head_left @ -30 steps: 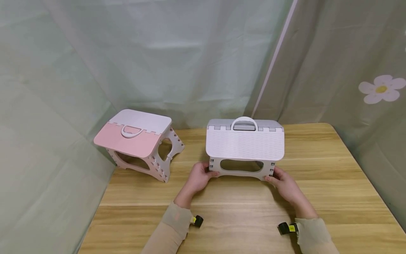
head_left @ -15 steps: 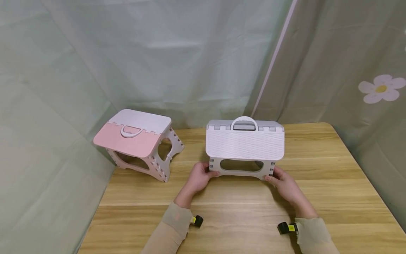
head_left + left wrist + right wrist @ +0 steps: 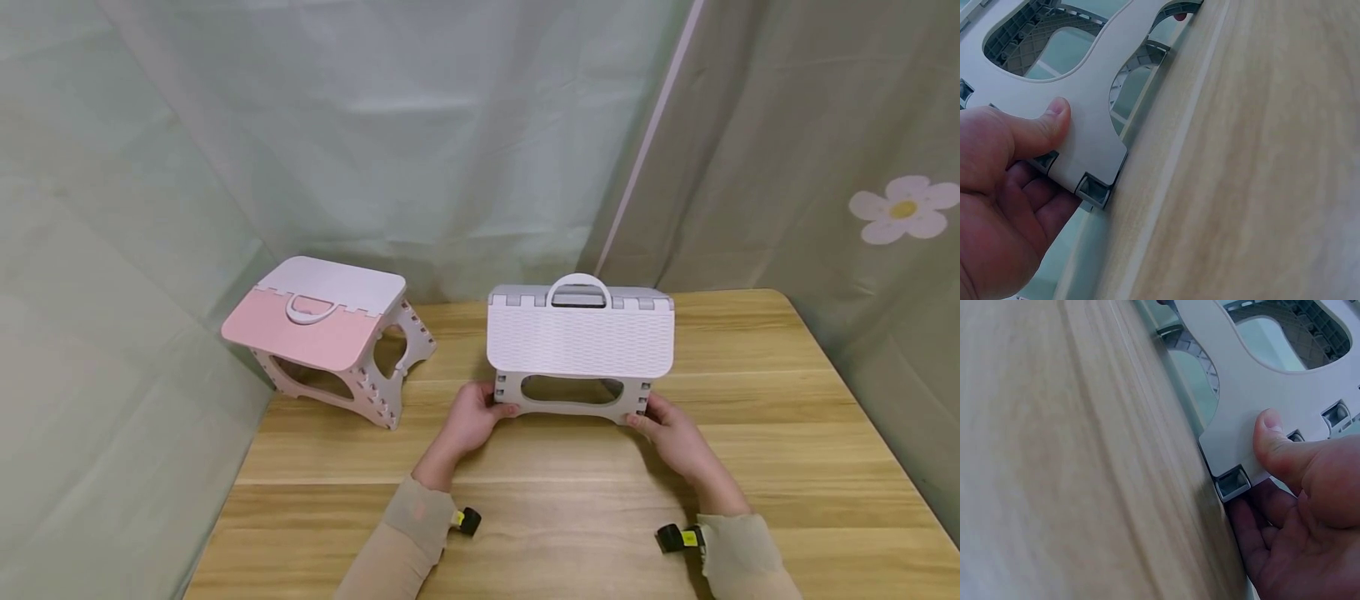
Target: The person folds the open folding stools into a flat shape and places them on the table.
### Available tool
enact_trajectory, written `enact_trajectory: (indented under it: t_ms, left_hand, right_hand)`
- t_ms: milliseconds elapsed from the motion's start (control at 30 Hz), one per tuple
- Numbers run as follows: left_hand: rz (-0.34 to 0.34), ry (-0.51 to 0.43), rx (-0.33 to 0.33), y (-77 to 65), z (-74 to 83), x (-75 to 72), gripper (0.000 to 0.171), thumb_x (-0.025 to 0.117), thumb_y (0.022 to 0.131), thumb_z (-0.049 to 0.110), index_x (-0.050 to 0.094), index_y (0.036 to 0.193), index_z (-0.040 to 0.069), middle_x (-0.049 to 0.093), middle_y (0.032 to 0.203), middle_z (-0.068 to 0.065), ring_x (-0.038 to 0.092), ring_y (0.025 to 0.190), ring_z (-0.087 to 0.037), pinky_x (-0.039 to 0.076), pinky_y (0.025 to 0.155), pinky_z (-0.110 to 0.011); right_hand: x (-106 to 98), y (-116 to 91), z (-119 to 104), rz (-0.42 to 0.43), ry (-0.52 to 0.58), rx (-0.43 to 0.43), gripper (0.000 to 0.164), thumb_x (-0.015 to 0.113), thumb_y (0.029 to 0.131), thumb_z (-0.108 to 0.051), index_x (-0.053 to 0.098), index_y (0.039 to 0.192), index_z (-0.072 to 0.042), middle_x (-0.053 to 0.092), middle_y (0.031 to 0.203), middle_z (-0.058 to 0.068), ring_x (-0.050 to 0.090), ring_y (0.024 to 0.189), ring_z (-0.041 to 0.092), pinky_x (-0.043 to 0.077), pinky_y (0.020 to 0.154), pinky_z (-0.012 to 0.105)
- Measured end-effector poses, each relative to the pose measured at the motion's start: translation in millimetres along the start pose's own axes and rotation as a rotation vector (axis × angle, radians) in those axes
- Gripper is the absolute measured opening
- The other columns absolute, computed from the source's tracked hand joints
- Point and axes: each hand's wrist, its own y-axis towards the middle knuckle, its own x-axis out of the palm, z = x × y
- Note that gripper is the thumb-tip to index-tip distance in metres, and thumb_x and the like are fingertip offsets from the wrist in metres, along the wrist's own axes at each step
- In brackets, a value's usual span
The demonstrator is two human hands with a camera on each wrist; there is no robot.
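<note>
A white and grey folding stool (image 3: pixel 580 340) stands unfolded on the wooden table, its arched carry handle raised at the middle of the top. Low on its left front leg, my left hand (image 3: pixel 472 417) grips the edge; in the left wrist view the thumb (image 3: pixel 1054 128) lies on the white leg panel with the fingers curled behind. My right hand (image 3: pixel 675 437) holds the right front leg the same way, its thumb (image 3: pixel 1269 434) flat on the panel in the right wrist view. The stool's rear legs are mostly hidden in the head view.
A pink and white folding stool (image 3: pixel 311 329) stands unfolded at the table's left, turned at an angle. Pale green curtains (image 3: pixel 420 142) hang close behind and beside the wooden table (image 3: pixel 555 517). A flower print (image 3: pixel 903 210) shows on the right curtain.
The top of the white and grey stool shifts very slightly at its hinge and right side. Both hands keep their grip on the front legs in the same place.
</note>
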Motion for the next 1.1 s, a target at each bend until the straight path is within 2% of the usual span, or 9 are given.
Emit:
enact_trajectory:
  t_ms: [467, 567, 667, 733, 800, 1100]
  left_hand:
    - [0.006, 0.031, 0.009, 0.8, -0.9, -1.2, 0.017, 0.084, 0.093, 0.007, 0.079, 0.108, 0.001, 0.08, 0.102, -0.006, 0.067, 0.085, -0.014, 0.057, 0.08, -0.035]
    - [0.013, 0.038, 0.008, 1.6, -2.9, -2.1, 0.018, 0.086, 0.092, 0.009, 0.08, 0.107, 0.002, 0.08, 0.101, -0.005, 0.067, 0.085, -0.014, 0.057, 0.079, -0.035]
    - [0.022, 0.029, 0.005, 2.1, -4.3, -2.7, 0.02, 0.087, 0.09, 0.01, 0.081, 0.108, 0.002, 0.08, 0.103, -0.006, 0.068, 0.086, -0.014, 0.058, 0.08, -0.035]
    - [0.027, 0.019, 0.008, 2.3, -4.5, -3.2, 0.021, 0.088, 0.089, 0.009, 0.081, 0.108, 0.002, 0.08, 0.103, -0.006, 0.069, 0.087, -0.014, 0.059, 0.08, -0.035]
    - [0.029, 0.009, 0.01, 2.2, -3.7, -3.7, 0.021, 0.089, 0.089, 0.009, 0.081, 0.107, 0.001, 0.08, 0.102, -0.008, 0.07, 0.086, -0.014, 0.059, 0.08, -0.034]
    - [0.011, -0.005, -0.01, 2.2, -0.6, -3.2, 0.02, 0.087, 0.09, 0.007, 0.082, 0.109, 0.001, 0.081, 0.104, -0.007, 0.069, 0.087, -0.014, 0.059, 0.081, -0.035]
  right_hand:
    - [0.8, 2.3, 3.4, 0.024, -0.01, 0.007, 0.044, 0.064, 0.11, -0.021, 0.06, 0.146, 0.003, 0.061, 0.146, 0.026, 0.049, 0.141, 0.044, 0.034, 0.117, 0.064]
    - [0.7, 4.1, 5.0, 0.052, -0.009, 0.011, 0.042, 0.067, 0.108, -0.02, 0.064, 0.141, 0.005, 0.066, 0.14, 0.024, 0.055, 0.136, 0.041, 0.04, 0.115, 0.055]
    - [0.3, 6.1, 5.7, 0.084, -0.006, 0.009, 0.04, 0.071, 0.105, -0.018, 0.068, 0.136, 0.007, 0.07, 0.134, 0.023, 0.062, 0.128, 0.037, 0.048, 0.106, 0.035]
    - [-0.1, 7.1, 6.0, 0.096, -0.001, 0.006, 0.038, 0.073, 0.104, -0.016, 0.069, 0.134, 0.007, 0.072, 0.131, 0.023, 0.065, 0.124, 0.034, 0.049, 0.098, 0.023]
    - [-0.4, 8.0, 6.1, 0.1, 0.001, 0.002, 0.038, 0.073, 0.103, -0.015, 0.069, 0.133, 0.008, 0.072, 0.129, 0.023, 0.066, 0.121, 0.032, 0.047, 0.093, 0.016]
    - [-0.5, 9.2, 7.4, 0.109, -0.011, -0.005, 0.034, 0.075, 0.102, -0.011, 0.071, 0.13, 0.008, 0.073, 0.127, 0.023, 0.067, 0.119, 0.029, 0.047, 0.091, 0.014]
